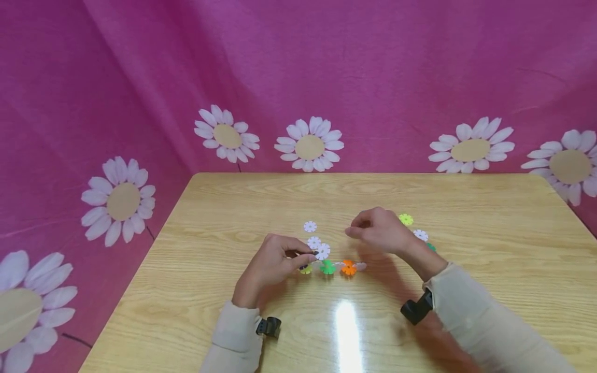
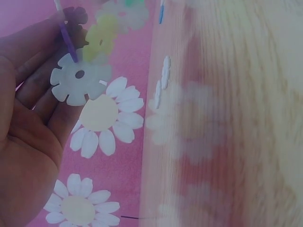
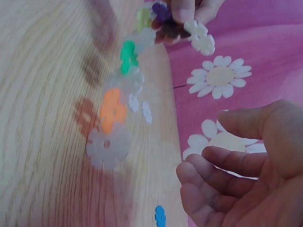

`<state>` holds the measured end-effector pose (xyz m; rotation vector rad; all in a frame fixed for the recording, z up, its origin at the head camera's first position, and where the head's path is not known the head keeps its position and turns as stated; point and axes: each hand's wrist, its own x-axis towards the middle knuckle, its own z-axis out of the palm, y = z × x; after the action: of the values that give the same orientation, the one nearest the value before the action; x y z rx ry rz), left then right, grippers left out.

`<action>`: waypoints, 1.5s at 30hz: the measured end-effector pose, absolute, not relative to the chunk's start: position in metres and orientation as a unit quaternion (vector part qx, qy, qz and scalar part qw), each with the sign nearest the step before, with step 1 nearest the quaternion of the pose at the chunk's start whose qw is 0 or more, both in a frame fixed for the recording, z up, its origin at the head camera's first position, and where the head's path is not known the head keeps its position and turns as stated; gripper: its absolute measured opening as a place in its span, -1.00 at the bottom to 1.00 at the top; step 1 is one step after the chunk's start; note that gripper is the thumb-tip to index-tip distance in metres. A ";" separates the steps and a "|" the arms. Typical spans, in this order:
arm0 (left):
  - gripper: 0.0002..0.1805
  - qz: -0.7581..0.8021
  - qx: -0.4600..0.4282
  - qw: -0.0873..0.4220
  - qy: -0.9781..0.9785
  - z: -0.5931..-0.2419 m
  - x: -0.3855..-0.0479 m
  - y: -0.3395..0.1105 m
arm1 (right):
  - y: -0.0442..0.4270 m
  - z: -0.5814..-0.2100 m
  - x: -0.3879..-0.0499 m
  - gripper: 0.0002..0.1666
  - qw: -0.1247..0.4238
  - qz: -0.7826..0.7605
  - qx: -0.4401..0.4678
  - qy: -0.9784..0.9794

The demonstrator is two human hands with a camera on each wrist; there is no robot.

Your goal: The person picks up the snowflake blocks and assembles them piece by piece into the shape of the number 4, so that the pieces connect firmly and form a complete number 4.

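Note:
My left hand (image 1: 275, 261) pinches one end of a chain of notched plastic disc connectors, holding it above the table. At the thumb, in the right wrist view, are a dark brown disc (image 3: 171, 30) and a purple disc (image 3: 162, 12), with a white disc (image 3: 201, 39) sticking out beside them. Farther along the chain come a yellow disc (image 3: 143, 19), a green disc (image 3: 128, 57), an orange disc (image 3: 112, 111) and a translucent disc (image 3: 108, 147) at the free end. Loosely curled, my right hand (image 1: 382, 230) hovers to the right of the chain and holds nothing.
Two loose white discs lie on the wooden table (image 1: 224, 207) beyond the chain, one of them a farther white disc (image 1: 310, 226). Past the right hand are a yellow-green disc (image 1: 406, 219), a white disc (image 1: 421, 235) and a partly hidden green disc (image 1: 431, 247). A pink flowered curtain (image 1: 373, 77) hangs behind.

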<state>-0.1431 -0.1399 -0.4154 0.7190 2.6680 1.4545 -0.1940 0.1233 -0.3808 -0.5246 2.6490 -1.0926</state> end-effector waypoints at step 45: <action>-0.95 0.478 0.233 0.008 0.847 -0.416 -0.141 -0.142 | 0.163 -0.428 -0.249 -0.61 0.073 -0.267 -0.112 0.954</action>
<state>-0.1409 -0.1419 -0.4156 0.7273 2.6469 1.4947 -0.2492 0.1630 -0.4279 -0.3367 2.8675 -0.8015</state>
